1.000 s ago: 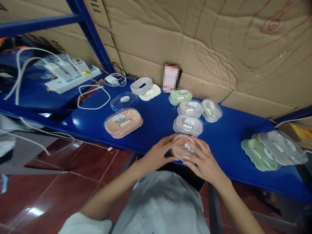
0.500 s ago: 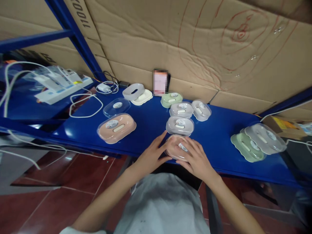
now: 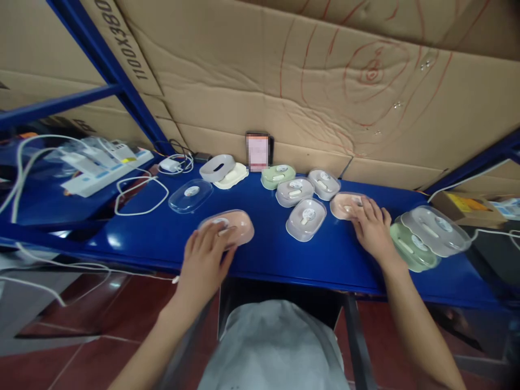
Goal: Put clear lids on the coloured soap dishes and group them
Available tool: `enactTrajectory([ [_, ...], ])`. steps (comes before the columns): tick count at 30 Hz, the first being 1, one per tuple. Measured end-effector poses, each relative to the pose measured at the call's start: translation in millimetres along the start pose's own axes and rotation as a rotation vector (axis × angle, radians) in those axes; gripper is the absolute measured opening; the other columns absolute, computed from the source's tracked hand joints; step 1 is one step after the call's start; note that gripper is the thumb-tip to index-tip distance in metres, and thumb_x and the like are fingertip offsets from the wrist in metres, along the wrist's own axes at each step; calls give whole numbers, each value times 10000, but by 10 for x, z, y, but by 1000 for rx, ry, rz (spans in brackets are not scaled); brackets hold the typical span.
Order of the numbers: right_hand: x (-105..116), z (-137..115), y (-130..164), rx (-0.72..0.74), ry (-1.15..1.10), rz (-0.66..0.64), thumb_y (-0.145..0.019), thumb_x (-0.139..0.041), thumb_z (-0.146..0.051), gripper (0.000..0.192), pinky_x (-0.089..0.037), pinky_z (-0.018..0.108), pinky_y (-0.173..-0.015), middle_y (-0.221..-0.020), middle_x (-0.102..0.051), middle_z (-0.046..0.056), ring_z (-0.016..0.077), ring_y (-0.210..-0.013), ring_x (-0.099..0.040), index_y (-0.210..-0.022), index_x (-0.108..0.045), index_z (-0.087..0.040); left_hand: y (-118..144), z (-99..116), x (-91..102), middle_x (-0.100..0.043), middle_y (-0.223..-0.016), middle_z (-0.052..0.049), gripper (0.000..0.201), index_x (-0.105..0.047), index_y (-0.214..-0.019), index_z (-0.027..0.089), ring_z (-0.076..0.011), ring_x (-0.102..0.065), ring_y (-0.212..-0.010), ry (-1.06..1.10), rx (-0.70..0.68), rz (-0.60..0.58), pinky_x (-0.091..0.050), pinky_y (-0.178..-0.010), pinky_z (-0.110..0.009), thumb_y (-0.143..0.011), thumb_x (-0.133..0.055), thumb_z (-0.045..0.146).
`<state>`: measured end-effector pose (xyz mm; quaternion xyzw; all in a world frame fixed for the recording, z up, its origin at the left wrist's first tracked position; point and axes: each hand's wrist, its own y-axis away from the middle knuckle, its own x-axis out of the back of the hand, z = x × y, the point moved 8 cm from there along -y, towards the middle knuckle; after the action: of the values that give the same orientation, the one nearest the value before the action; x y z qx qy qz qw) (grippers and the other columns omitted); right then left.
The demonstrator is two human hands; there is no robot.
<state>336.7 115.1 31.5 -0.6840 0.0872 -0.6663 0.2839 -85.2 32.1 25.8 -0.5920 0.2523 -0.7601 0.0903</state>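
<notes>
My left hand (image 3: 206, 254) lies over the left side of a larger pink oval box (image 3: 242, 225) with a clear cover, fingers across its top and thumb at its near edge. Out to the right, my right hand (image 3: 371, 227) grips a smaller pink oval box (image 3: 341, 206) by its right end. Between them sit a grey box (image 3: 311, 214) turned at an angle, another grey box (image 3: 290, 197), a third grey box (image 3: 324, 185) and a green box (image 3: 284, 179). All have clear covers with round labels.
At the back left are a loose clear cover (image 3: 187, 199), a grey oval shell (image 3: 217, 168) and a cream piece (image 3: 233, 177). A phone (image 3: 258, 151) leans against the cardboard. On the right, a grey box (image 3: 447, 238) overlaps a green box (image 3: 406, 257). A power strip (image 3: 101, 179) lies left.
My hands have parted. The smaller pink box went from the near edge to the back right with my right hand. My left hand reached the larger pink box, now further right. The nearest grey box has turned.
</notes>
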Motion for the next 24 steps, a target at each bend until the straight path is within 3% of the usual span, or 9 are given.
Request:
enactTrajectory([
  [2,38,-272,-38,32,-53,-3,-1141,-387,-368,527,-375,603,-1201,-1693,-453,180,372,-1553,-432,-1646,-437,-226,-61,225,-107,-615,-1556,-135,355,-633,-1421,250,-349,-540,-1486,69,-83,-32,-391,-1238,-605,-1080,-533,262],
  [4,54,-741,20,192,-146,-77,-1132,-442,-448,574,-376,576,-1223,-1733,-398,144,333,-1582,-401,-1674,-379,-271,-155,424,-224,-587,-1595,-123,361,-630,-1428,258,-323,-505,-1526,125,-148,-78,-362,-1267,-597,-1086,-516,242],
  [7,38,-1239,190,377,-182,-177,-1096,-532,-526,565,-295,630,-1265,-1754,-365,120,340,-1612,-355,-1616,-481,-311,-329,665,-399,-556,-1630,-114,375,-628,-1445,257,-304,-454,-1569,184,-230,-165,-339,-1286,-589,-1095,-495,239],
  [11,-16,-972,238,288,-136,-103,-1108,-536,-352,315,-310,604,-1254,-1667,-513,94,325,-1563,-442,-1361,-715,-294,-510,979,-572,-484,-1695,-78,418,-567,-1528,289,-254,-379,-1619,278,-383,-301,-297,-1321,-539,-1124,-458,287],
  [15,-30,-527,223,203,-71,-27,-1098,-506,-246,283,-333,623,-1239,-1608,-581,109,349,-1519,-504,-1210,-766,-233,-705,1102,-609,-240,-1808,-75,550,-365,-1679,329,-264,-209,-1687,314,-497,-351,-223,-1346,-562,-1138,-447,383],
  [17,30,-498,238,145,-41,16,-1083,-503,-215,315,-331,658,-1232,-1617,-566,135,377,-1516,-504,-1288,-742,-215,-875,864,-556,-218,-1813,-94,542,-378,-1679,318,-283,-209,-1686,245,-427,-270,-186,-1350,-582,-1141,-420,373],
  [19,102,-664,279,118,-70,45,-1066,-506,-195,408,-347,661,-1229,-1629,-549,145,383,-1528,-489,-1439,-668,-225,-1025,359,-481,-299,-1785,-128,520,-434,-1652,287,-312,-287,-1659,116,-225,-168,-196,-1338,-602,-1139,-401,364],
  [23,83,-1475,369,363,-244,-90,-1095,-493,-246,541,-372,600,-1252,-1630,-557,100,315,-1540,-485,-1634,-473,-284,-871,-937,-358,-374,-1693,-319,677,-413,-1645,111,-530,-318,-1589,-150,382,-144,-267,-1194,-813,-1064,-528,438],
  [24,65,-1662,370,430,-272,-129,-1109,-484,-268,542,-363,592,-1261,-1625,-564,91,297,-1537,-490,-1649,-446,-287,-772,-1107,-354,-395,-1681,-315,682,-414,-1641,112,-543,-324,-1577,-163,421,-179,-289,-1165,-833,-1062,-518,458],
])
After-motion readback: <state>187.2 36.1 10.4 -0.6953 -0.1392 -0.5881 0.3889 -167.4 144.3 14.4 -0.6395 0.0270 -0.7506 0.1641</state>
